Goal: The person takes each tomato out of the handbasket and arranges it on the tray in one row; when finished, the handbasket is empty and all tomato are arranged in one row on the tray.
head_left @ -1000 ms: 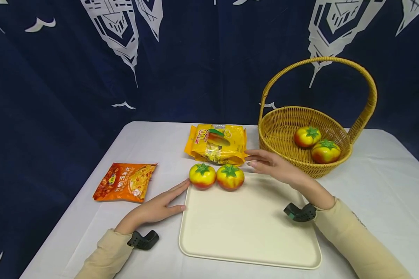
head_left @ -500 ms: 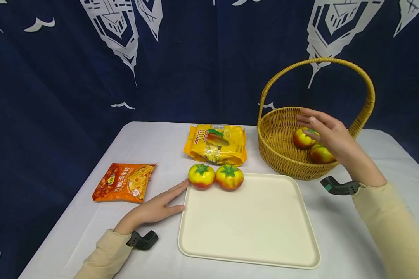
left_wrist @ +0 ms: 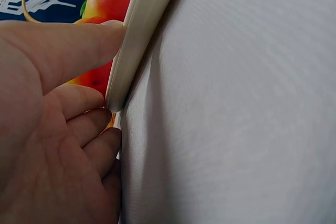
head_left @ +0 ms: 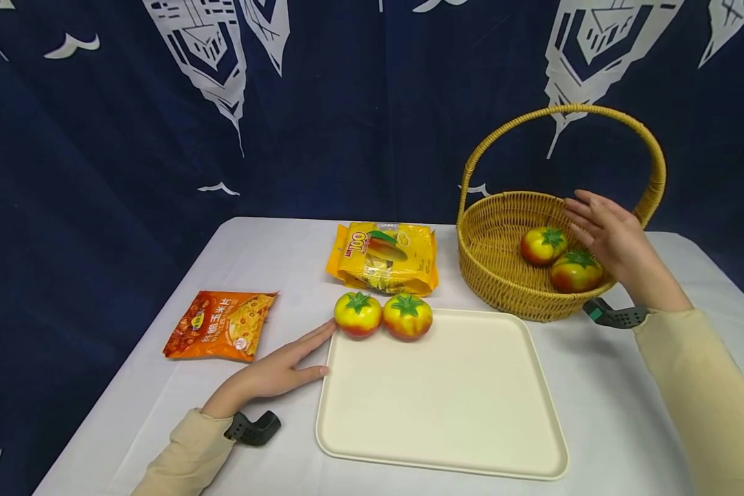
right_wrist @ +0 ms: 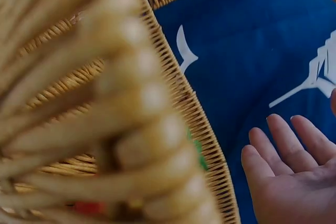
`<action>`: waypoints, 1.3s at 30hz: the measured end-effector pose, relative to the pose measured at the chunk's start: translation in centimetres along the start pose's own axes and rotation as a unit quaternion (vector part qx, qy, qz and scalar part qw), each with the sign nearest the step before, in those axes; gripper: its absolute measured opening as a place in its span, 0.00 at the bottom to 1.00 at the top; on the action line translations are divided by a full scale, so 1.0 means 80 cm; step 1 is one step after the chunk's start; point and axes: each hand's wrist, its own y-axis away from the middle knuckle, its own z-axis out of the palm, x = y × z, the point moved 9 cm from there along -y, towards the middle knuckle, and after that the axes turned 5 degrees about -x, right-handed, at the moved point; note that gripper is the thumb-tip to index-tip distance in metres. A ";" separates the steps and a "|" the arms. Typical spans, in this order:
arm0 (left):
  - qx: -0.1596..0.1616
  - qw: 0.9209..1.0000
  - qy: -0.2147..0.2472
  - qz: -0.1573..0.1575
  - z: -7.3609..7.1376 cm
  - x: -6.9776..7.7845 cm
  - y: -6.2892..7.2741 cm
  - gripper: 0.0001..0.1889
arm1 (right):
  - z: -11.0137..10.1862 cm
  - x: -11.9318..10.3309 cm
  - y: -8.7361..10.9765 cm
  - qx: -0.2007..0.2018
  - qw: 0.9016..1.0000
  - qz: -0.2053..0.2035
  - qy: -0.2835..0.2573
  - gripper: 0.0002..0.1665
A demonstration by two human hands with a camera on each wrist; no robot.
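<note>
My left hand [head_left: 275, 373] lies flat with straight fingers at the left edge of a cream tray [head_left: 446, 406]. Its thumb touches the tray's rim [left_wrist: 137, 40] in the left wrist view, and its fingertips reach a yellow-red tomato [head_left: 357, 315] at the far left corner. A second tomato [head_left: 407, 317] sits right beside that one. Over the right side of a wicker basket [head_left: 502, 279] hovers my right hand [head_left: 620, 241], fingers loosely extended and holding nothing. Two more tomatoes, one behind [head_left: 542, 246] and one in front [head_left: 575, 273], lie inside the basket.
Behind the tray lies a yellow mango snack pack [head_left: 384, 256]. An orange chip bag [head_left: 221, 324] rests on the white tablecloth [head_left: 273, 262] at the left. The basket's tall arched handle [head_left: 570, 108] stands upright near the dark blue curtain [head_left: 347, 138].
My right hand has moved from beside the yellow pack, rightward and back, to the basket's right side. The left hand, tray and tomatoes have stayed put.
</note>
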 end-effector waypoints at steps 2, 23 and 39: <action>-0.001 1.000 0.004 0.000 0.000 0.000 0.000 0.36 | -0.009 0.004 -0.003 0.009 0.999 0.012 -0.032 0.20; -0.002 1.000 0.012 -0.003 0.000 0.001 -0.001 0.35 | -0.036 0.024 -0.018 0.039 0.924 0.122 0.362 0.47; 0.003 1.000 0.005 0.000 -0.001 0.000 0.000 0.36 | -0.024 0.037 -0.031 -0.034 0.804 0.113 0.582 0.43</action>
